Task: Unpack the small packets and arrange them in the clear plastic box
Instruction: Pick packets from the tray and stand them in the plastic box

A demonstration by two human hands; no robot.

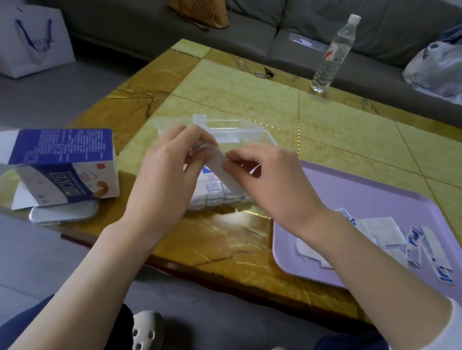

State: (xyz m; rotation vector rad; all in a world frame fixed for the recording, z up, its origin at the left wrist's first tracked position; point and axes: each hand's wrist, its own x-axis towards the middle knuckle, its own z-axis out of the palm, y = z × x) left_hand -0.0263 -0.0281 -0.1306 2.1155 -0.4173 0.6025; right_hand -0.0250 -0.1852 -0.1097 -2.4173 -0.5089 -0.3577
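Over the clear plastic box (224, 127), left hand (164, 174) and right hand (277, 185) pinch one small packet (220, 172), half-hiding it.

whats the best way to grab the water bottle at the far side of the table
Grip the water bottle round its straight middle section, coming in level from the near side. It stands upright near the far edge of the table, apart from the other things, so a side wrap looks open. The narrow white cap gives less to hold.
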